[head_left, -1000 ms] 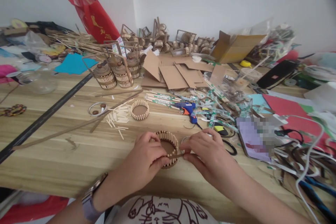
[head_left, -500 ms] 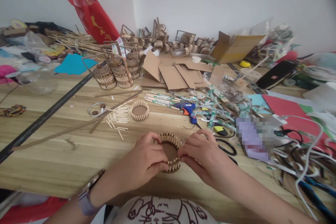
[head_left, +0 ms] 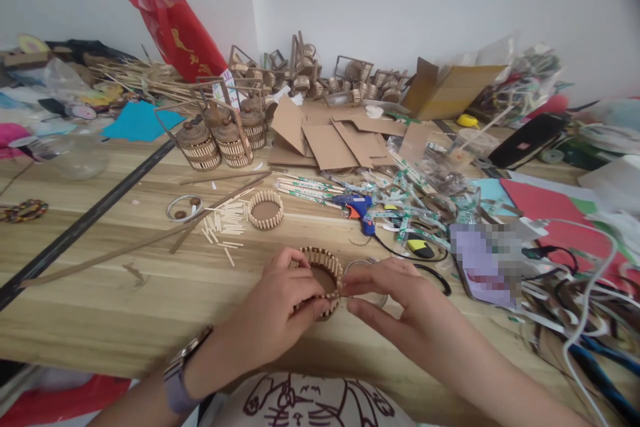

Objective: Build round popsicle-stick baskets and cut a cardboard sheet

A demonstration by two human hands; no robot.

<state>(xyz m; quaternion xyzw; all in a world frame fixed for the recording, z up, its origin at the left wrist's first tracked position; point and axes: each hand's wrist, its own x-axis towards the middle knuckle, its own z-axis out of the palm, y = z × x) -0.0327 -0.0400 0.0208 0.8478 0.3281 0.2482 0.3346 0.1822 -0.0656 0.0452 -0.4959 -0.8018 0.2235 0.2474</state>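
Note:
A small round basket (head_left: 326, 257), with short upright wooden sticks around a brown cardboard base, stands on the table in front of me. My left hand (head_left: 286, 295) grips its left and near side, thumb on the near wall and fingers over the rim, hiding part of it. My right hand (head_left: 397, 293) is at the basket's right side, thumb and fingers apart, fingertips close to the sticks. Under and behind the right hand lies a thin wire ring (head_left: 379, 300), partly covered. A second stick-walled basket (head_left: 265, 211) stands farther back, beside loose short sticks (head_left: 228, 220).
A blue glue gun (head_left: 361, 205) lies on wrapped chopsticks, its cord running right. Cardboard sheets (head_left: 336, 147), handled lidded baskets (head_left: 234, 143) and a red bag (head_left: 177, 33) stand behind. A phone (head_left: 483, 267), cables and strips crowd the right side.
My right hand has drawn slightly away to the right, its thumb and fingers spreading off the rim. My left hand still holds the basket, which has moved slightly.

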